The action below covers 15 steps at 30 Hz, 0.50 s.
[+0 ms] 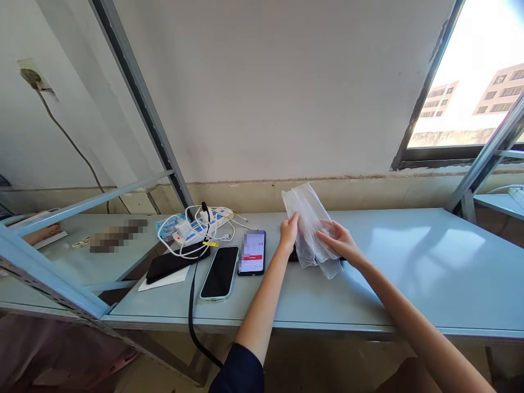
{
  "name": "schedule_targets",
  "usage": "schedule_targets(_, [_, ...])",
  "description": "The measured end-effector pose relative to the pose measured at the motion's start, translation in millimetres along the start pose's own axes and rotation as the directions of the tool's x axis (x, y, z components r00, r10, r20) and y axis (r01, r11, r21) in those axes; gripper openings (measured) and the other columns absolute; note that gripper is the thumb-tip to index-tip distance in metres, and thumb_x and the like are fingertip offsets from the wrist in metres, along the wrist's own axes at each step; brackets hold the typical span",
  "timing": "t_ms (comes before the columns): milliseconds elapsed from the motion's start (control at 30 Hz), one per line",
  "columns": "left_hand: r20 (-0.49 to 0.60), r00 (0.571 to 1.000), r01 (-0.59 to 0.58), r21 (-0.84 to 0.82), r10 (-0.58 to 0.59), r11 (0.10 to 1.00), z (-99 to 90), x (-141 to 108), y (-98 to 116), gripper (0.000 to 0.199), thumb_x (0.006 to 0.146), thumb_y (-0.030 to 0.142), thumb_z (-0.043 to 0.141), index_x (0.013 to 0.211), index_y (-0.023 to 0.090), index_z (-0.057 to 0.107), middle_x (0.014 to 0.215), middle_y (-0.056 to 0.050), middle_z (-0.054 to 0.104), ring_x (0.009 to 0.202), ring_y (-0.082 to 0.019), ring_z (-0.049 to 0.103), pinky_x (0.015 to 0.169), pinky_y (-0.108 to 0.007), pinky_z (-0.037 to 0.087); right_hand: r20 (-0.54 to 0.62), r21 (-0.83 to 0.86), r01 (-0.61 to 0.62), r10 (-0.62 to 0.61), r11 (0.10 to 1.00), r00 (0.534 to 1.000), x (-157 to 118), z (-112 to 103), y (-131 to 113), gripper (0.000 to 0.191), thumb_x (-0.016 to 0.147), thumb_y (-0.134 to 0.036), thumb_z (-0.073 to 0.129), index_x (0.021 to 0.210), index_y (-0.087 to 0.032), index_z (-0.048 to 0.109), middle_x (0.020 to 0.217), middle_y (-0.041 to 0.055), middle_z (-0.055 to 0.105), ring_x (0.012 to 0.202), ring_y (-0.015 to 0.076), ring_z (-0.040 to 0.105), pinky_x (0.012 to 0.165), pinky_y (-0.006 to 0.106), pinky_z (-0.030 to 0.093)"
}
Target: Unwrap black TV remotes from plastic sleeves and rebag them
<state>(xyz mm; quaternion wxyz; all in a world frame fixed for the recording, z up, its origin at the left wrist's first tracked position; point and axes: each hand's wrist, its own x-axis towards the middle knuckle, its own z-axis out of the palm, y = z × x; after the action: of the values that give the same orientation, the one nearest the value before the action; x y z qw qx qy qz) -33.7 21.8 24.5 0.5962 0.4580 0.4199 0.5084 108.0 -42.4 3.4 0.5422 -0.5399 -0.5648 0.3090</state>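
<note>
Between my hands is a clear plastic bag [311,218], crumpled and held up over the bench. My left hand [289,232] grips its left edge, thumb pressed against the film. On the other side, my right hand [339,240] pinches the bag's right part with its fingers. Behind and under the plastic, a black object [293,255] shows only in part, and I cannot make out its kind. A phone with a lit screen [257,246] lies just left of my left wrist. Beside it rests a second phone with a dark screen [220,273].
A power strip [196,232] with tangled white cables stands at the back left, near a black pouch [172,266] on white paper. A black cable [191,311] hangs over the grey bench's [409,284] front edge. Metal frame posts [143,103] rise at the left and right.
</note>
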Motion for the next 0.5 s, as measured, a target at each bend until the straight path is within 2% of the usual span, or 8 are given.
schedule_targets(100, [0.164, 0.984, 0.075, -0.066, -0.063, 0.995, 7.3, -8.8, -2.0, 0.022, 0.064, 0.036, 0.078, 0.067, 0.017, 0.067, 0.063, -0.003, 0.067, 0.073, -0.020, 0.065, 0.072, -0.028, 0.050, 0.045, -0.008, 0.081, -0.081, 0.997, 0.996, 2.0, 6.3, 8.1, 0.060, 0.066, -0.061, 0.067, 0.112, -0.023, 0.060, 0.091, 0.0051, 0.067, 0.079, 0.0199, 0.064, 0.072, 0.036, 0.055])
schedule_targets(167, [0.194, 0.979, 0.084, -0.060, -0.071, 0.995, 10.8, -11.7, -3.1, 0.020, 0.057, 0.028, 0.082, 0.066, 0.016, 0.069, 0.065, -0.004, 0.069, 0.074, -0.021, 0.066, 0.072, -0.028, 0.051, 0.077, -0.023, 0.154, -0.152, 0.988, 0.985, 4.1, 8.3, 12.9, 0.059, 0.068, -0.063, 0.063, 0.111, -0.023, 0.060, 0.097, 0.0066, 0.067, 0.089, 0.0220, 0.064, 0.080, 0.038, 0.054])
schedule_targets(233, [0.111, 0.992, 0.070, -0.071, -0.061, 0.995, 11.1, -10.8, -2.3, 0.016, 0.055, 0.021, 0.081, 0.063, 0.016, 0.068, 0.063, -0.004, 0.069, 0.068, -0.020, 0.066, 0.066, -0.027, 0.051, 0.096, -0.067, 0.190, -0.183, 0.980, 0.978, 7.4, 7.0, 15.0, 0.058, 0.073, -0.064, 0.057, 0.113, -0.022, 0.060, 0.100, 0.0070, 0.066, 0.091, 0.0223, 0.063, 0.080, 0.038, 0.053])
schedule_targets(300, [-0.012, 0.999, 0.037, -0.090, -0.038, 0.995, 7.2, -6.6, 1.3, 0.011, 0.060, 0.018, 0.076, 0.061, 0.016, 0.066, 0.060, -0.002, 0.067, 0.062, -0.017, 0.065, 0.061, -0.025, 0.050, 0.101, -0.145, 0.193, -0.180, 0.970, 0.979, 12.6, 2.3, 13.6, 0.058, 0.078, -0.064, 0.051, 0.118, -0.023, 0.058, 0.098, 0.0067, 0.065, 0.086, 0.0212, 0.064, 0.075, 0.037, 0.054])
schedule_targets(367, [-0.145, 0.989, -0.002, -0.121, -0.015, 0.993, -0.2, -1.2, 7.6, 0.009, 0.065, 0.017, 0.070, 0.059, 0.016, 0.064, 0.056, 0.000, 0.064, 0.057, -0.014, 0.062, 0.057, -0.022, 0.047, 0.125, -0.264, 0.216, -0.189, 0.940, 0.974, 19.5, -3.6, 9.5, 0.061, 0.078, -0.064, 0.052, 0.124, -0.025, 0.055, 0.100, 0.0071, 0.065, 0.087, 0.0219, 0.063, 0.076, 0.038, 0.053])
schedule_targets(433, [-0.270, 0.963, -0.028, -0.169, -0.019, 0.985, -9.1, 3.2, 15.0, 0.011, 0.069, 0.017, 0.065, 0.058, 0.016, 0.061, 0.053, 0.002, 0.061, 0.053, -0.012, 0.059, 0.054, -0.021, 0.046, 0.218, -0.421, 0.268, -0.190, 0.866, 0.957, 26.7, -7.1, 3.7, 0.068, 0.069, -0.064, 0.062, 0.126, -0.027, 0.056, 0.113, 0.0092, 0.063, 0.103, 0.0266, 0.060, 0.089, 0.044, 0.048])
schedule_targets(500, [-0.349, 0.936, -0.041, -0.206, -0.034, 0.978, -17.2, 6.1, 21.1, 0.015, 0.071, 0.018, 0.061, 0.056, 0.017, 0.058, 0.052, 0.003, 0.058, 0.049, -0.010, 0.056, 0.051, -0.021, 0.045, 0.349, -0.576, 0.300, -0.103, 0.760, 0.932, 32.9, -5.3, -2.6, 0.082, 0.056, -0.064, 0.072, 0.127, -0.028, 0.057, 0.132, 0.0110, 0.054, 0.124, 0.0336, 0.047, 0.104, 0.051, 0.033])
